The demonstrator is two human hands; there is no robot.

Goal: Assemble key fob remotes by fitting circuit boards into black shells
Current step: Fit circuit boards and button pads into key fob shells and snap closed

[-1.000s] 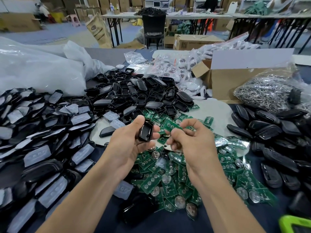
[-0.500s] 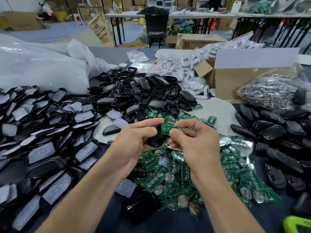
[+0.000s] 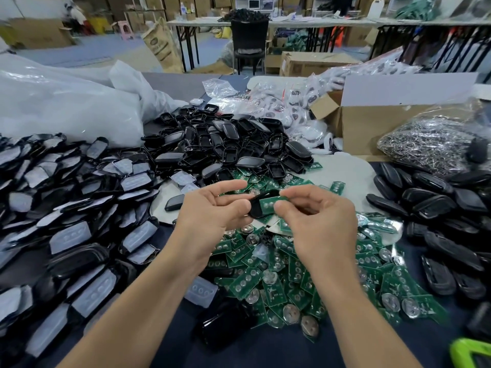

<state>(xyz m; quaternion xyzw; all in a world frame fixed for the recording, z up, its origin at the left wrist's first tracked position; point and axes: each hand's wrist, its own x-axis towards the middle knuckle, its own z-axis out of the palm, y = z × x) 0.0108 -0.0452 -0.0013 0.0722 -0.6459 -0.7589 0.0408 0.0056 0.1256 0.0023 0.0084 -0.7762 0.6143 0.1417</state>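
Our left grip [image 3: 212, 211] clasps the light, stiff black shell [image 3: 256, 212]; our right grip [image 3: 318, 224] pinches the thin, likely fragile circuit board [image 3: 271, 204], best held by its edges.

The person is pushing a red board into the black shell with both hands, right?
No, the board is green, not red. The head view shows the left hand holding the black shell and the right hand pinching the board into it.
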